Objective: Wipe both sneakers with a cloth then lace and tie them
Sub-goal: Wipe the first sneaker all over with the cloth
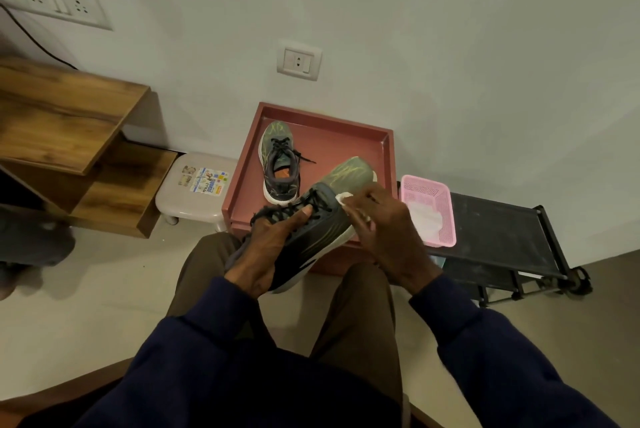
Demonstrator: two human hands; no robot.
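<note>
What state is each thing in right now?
held sneaker: lifted, tilted, laces loose
left hand: grips held sneaker, thumb on laces
right hand: holds cloth against held sneaker
cloth: bunched under right hand
second sneaker: upright in red tray, untied
pink basket: holds something white

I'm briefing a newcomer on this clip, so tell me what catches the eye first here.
At centre frame the left hand grips a dark green sneaker across its laces while the right hand holds a white cloth to its upper. Behind them the second sneaker sits in a red tray by the wall. A pink basket rests on a black rack to the right.
</note>
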